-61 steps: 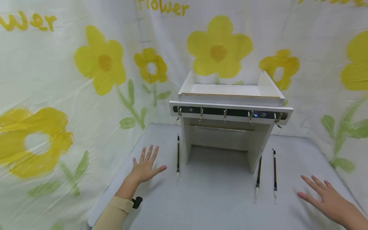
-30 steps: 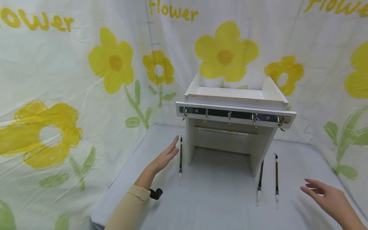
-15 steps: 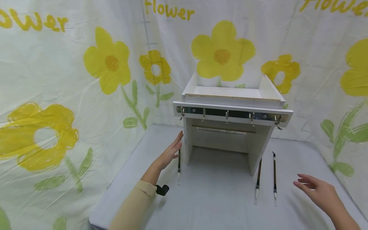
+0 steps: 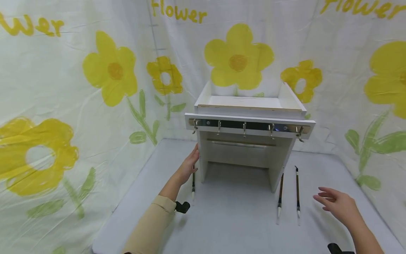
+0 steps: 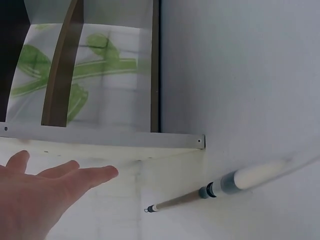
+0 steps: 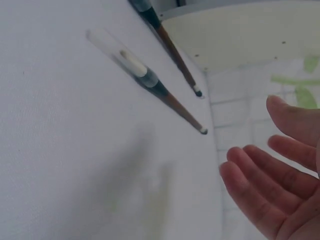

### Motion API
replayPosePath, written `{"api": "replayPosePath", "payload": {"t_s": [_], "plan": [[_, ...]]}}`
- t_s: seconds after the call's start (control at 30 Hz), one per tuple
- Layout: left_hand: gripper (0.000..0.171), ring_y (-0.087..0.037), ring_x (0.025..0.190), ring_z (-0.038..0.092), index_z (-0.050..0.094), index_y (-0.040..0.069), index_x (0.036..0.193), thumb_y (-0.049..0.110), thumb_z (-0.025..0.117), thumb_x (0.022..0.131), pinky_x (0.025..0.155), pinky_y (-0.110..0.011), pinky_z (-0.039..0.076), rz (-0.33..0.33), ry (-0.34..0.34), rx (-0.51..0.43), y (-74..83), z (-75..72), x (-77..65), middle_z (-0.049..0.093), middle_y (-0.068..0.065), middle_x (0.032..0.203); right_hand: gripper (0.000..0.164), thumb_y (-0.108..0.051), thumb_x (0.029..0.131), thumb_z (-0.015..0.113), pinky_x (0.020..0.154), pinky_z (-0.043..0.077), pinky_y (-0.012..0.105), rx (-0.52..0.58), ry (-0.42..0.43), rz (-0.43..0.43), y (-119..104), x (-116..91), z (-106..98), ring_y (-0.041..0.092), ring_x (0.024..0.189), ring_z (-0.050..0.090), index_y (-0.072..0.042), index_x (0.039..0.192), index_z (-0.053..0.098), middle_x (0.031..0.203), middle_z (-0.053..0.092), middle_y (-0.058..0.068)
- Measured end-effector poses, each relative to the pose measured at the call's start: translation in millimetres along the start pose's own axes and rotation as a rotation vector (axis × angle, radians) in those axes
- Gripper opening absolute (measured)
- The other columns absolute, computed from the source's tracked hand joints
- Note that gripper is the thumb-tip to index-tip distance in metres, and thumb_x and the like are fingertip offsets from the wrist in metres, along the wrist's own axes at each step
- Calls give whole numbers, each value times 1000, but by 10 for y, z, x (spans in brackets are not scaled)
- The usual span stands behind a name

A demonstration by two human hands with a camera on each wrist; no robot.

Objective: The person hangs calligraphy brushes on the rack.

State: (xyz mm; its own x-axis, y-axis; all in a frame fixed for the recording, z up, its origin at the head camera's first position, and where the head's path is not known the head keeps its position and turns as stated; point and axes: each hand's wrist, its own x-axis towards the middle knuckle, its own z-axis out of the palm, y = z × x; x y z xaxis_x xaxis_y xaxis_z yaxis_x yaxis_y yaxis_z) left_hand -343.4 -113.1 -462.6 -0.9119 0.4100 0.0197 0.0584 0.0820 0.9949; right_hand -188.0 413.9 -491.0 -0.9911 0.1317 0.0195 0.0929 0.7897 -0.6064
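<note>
My left hand is raised beside the left side panel of a white hook shelf, fingers straight. Whether the fingertips touch the panel I cannot tell. Partly behind that hand, a writing brush lies on the table; the left wrist view shows this brush apart from the fingers. My right hand hovers over the table at the right, fingers loosely bent, holding nothing. To its left lie two more brushes, an outer brush and an inner brush close to the shelf's right panel.
Several metal hooks stick out along the shelf's front rail. The shelf stands at the back of a pale table. Behind and to the left hangs a white sheet painted with yellow flowers.
My left hand has turned from spread palm-down to side-on and moved right, up to the shelf's left panel. The right hand's spread fingers have drawn together and bent. Shelf and brushes stay put.
</note>
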Motion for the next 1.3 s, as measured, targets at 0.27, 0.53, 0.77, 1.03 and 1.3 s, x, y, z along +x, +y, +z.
{"api": "replayPosePath", "payload": {"t_s": [0.27, 0.53, 0.77, 1.03, 1.3], "plan": [[73, -35, 156, 9, 7, 35, 163, 64, 38, 103, 114, -71, 27, -18, 74, -8, -20, 35, 12, 2, 0, 171, 71, -40, 97, 68, 66, 62, 31, 80, -22, 27, 7, 117, 158, 35, 95, 74, 14, 138, 48, 125, 62, 36], [76, -38, 155, 13, 8, 32, 164, 65, 38, 102, 110, -71, 34, -28, 111, 11, -24, 89, 66, 6, -4, 171, 74, -39, 95, 72, 64, 61, 30, 104, -37, 93, 14, 215, 280, 26, 76, 75, 15, 139, 46, 120, 65, 36], [75, -37, 155, 16, 9, 33, 163, 66, 36, 102, 109, -68, 37, -20, 116, 46, -22, 123, 83, 7, -4, 171, 74, -37, 95, 72, 69, 62, 36, 97, -76, 92, 4, 268, 335, 23, 73, 75, 15, 139, 45, 125, 60, 39], [73, -37, 155, 14, 11, 35, 163, 66, 37, 102, 110, -69, 36, -2, 112, 33, -14, 156, 108, 7, -4, 171, 80, -43, 93, 73, 81, 58, 49, 78, -105, 143, -11, 301, 362, 20, 71, 74, 14, 140, 44, 127, 59, 38], [72, -39, 155, 15, 12, 34, 163, 64, 37, 103, 108, -71, 36, 1, 129, 30, -69, 109, 83, 8, -5, 171, 79, -39, 91, 76, 78, 59, 45, 80, -113, 179, -85, 371, 465, 18, 68, 72, 14, 140, 43, 130, 56, 39]]}}
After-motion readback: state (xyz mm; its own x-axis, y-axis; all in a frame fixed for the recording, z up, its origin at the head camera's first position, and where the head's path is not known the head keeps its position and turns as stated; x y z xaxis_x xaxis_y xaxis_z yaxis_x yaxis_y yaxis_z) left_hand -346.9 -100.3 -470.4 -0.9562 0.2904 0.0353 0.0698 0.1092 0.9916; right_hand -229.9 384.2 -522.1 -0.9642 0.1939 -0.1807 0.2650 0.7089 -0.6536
